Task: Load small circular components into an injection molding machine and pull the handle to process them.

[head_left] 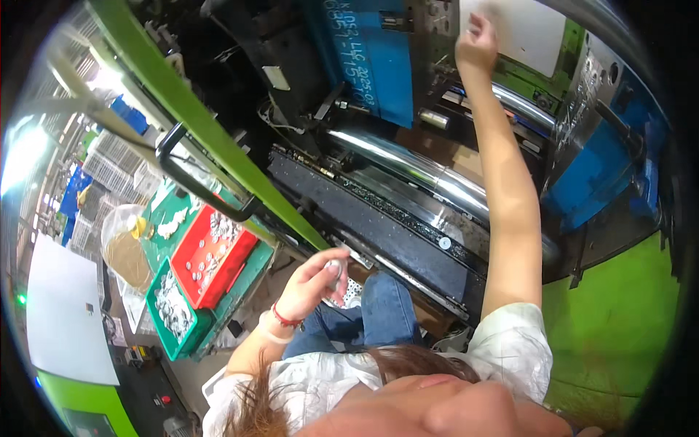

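Observation:
My left hand (pixel 312 285), with a red bracelet and a pale band at its wrist, is held in front of my knees. Its fingers are closed around small shiny metal parts (pixel 335 266). My right arm reaches far into the machine, over its polished steel bars. At the end of it my right hand (pixel 477 47) is closed, fingers curled, beside the steel mould half with the blue plate (pixel 386 62). Whatever the right fingers hold, if anything, is too small and blurred to make out. Facing it is the other mould half (pixel 588 91), also with blue sides.
Thick chrome tie bars (pixel 408 164) cross below my right arm. A green door frame with a black handle (pixel 171 156) stands at left. Beyond it, a green table (pixel 162 237) carries a red tray (pixel 191 266) and a green tray (pixel 191 336) of small silvery parts.

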The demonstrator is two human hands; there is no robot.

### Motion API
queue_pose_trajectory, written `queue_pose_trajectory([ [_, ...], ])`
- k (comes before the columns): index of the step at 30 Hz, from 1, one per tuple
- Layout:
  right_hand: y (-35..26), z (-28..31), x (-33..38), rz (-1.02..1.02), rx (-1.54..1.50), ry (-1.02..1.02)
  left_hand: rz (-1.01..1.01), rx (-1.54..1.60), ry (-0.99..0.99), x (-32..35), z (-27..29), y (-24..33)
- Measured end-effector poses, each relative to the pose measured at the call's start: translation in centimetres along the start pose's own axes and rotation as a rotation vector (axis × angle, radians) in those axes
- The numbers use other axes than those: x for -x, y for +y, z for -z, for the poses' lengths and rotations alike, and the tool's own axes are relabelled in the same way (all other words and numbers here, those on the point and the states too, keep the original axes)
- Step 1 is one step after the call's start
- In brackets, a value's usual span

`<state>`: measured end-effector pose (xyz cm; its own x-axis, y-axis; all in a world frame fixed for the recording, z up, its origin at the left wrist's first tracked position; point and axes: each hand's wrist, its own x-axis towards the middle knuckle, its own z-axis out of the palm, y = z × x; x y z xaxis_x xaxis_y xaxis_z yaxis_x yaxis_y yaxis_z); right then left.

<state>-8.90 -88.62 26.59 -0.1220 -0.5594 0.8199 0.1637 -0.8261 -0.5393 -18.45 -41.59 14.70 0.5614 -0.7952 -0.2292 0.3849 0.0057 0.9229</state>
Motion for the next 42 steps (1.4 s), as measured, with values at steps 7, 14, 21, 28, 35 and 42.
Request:
queue_pose_trajectory([
  [7,-19.7,11.0,14.1,-0.129,-0.704,-1.591,-0.446,-0.006,-0.002,-3.3,-1.9,4.3],
  [14,-20.8,12.3,15.3,0.021,-0.719,-1.430,-0.527,0.198,0.001,-3.7,-2.9,3.8],
  [21,-21.9,12.1,15.7,0.134,-0.682,-1.338,-0.461,0.183,0.004,-2.6,-2.3,4.3],
  [28,-19.6,10.8,18.4,-0.375,-1.184,-1.328,-0.304,0.137,-0.048,-1.8,-3.0,5.3],
  [35,-18.8,10.8,18.0,-0.389,-1.151,-1.378,-0.309,0.147,0.018,-2.3,-2.5,5.1],
  [42,-18.5,11.6,16.1,-0.233,-0.854,-1.521,-0.276,0.055,-0.011,-3.2,-1.7,4.0],
])
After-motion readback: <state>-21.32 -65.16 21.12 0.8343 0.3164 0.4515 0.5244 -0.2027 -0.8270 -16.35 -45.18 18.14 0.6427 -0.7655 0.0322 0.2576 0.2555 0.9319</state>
